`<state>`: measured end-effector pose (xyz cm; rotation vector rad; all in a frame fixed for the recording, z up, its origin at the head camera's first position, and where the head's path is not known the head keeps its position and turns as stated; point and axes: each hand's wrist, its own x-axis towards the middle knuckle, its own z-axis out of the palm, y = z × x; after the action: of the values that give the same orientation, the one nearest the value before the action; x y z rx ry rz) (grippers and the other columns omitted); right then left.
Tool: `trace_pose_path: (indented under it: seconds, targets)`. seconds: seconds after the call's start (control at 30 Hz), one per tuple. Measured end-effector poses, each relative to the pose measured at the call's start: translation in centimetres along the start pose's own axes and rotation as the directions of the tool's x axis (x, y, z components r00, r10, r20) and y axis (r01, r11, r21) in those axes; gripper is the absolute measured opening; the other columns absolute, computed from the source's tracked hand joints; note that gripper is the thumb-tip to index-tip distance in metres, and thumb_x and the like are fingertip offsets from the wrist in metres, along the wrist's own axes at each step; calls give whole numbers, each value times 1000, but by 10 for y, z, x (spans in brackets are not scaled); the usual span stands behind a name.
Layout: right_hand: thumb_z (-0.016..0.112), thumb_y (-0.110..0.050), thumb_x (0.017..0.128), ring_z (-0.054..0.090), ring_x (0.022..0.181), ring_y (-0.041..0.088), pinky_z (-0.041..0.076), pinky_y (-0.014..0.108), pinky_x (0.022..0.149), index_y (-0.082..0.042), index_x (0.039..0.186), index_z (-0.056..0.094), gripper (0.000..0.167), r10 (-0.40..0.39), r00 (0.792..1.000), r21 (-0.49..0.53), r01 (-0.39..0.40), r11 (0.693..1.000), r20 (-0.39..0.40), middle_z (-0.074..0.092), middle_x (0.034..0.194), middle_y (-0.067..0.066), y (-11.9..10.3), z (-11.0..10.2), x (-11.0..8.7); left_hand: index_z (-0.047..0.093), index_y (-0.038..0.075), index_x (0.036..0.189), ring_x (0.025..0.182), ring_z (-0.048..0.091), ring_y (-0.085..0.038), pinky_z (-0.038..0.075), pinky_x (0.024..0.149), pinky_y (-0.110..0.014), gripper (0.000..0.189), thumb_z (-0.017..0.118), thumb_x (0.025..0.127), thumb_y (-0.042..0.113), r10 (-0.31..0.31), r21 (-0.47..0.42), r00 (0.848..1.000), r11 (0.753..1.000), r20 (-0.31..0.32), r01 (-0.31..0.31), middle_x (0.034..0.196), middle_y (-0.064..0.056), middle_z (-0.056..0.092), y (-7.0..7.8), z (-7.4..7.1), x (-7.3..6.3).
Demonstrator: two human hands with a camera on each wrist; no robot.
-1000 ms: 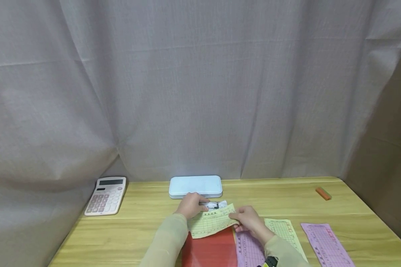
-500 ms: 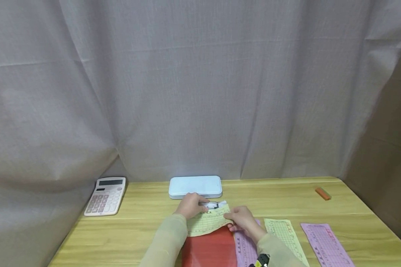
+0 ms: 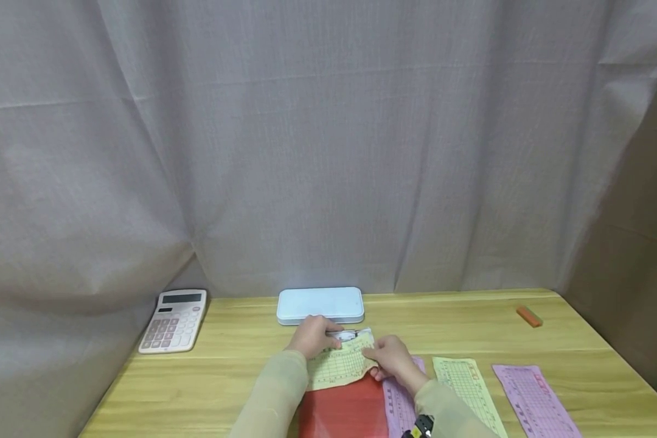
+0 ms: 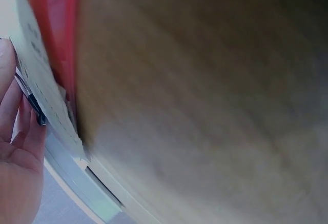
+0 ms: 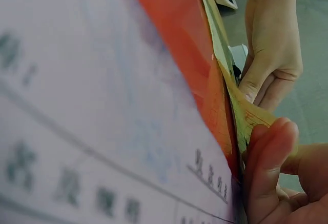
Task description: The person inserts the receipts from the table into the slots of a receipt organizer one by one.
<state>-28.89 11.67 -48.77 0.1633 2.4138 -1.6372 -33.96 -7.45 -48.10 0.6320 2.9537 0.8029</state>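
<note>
A red folder (image 3: 342, 410) lies on the table with a metal clip (image 3: 350, 336) at its far end. My left hand (image 3: 312, 337) grips that clip between thumb and fingers; the left wrist view shows the clip's black end (image 4: 37, 112) beside the fingers. Over the folder's far part lies a yellow printed form (image 3: 336, 368), its far edge right at the clip. My right hand (image 3: 391, 356) pinches the form's right edge, where the paper bends up in the right wrist view. A purple form (image 3: 399, 407) lies partly under my right forearm.
Behind the folder sits a pale blue tin case (image 3: 320, 304), close to my left hand. A calculator (image 3: 174, 322) is at the left. To the right lie another yellow form (image 3: 465, 383), another purple form (image 3: 536, 398) and a small orange block (image 3: 529, 316).
My right hand has moved a little left, taking the yellow form's right edge with it and baring more of the purple form. My left hand has stayed at the clip.
</note>
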Motion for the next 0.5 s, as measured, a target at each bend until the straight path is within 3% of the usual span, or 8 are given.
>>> trace_pose_path:
  seconds: [0.23, 0.5]
  targets:
    - [71, -24, 84, 49, 36, 6, 45, 18, 37, -5, 68, 55, 30, -18, 1000, -91, 19, 996, 6, 50, 51, 0, 0, -1, -1, 76, 15, 101, 96, 66, -15, 52, 85, -30, 32, 81, 72, 27, 55, 56, 997, 997, -44, -53, 96, 4, 73, 0, 2, 1]
    - [71, -19, 83, 52, 36, 6, 48, 20, 39, -6, 67, 52, 28, 10, 1000, -109, -9, 994, 16, 57, 51, 4, 0, 0, 1, 76, 15, 98, 89, 68, -14, 53, 81, -28, 25, 79, 75, 27, 166, 229, 983, 963, -84, -143, 92, 4, 73, 3, 8, 2]
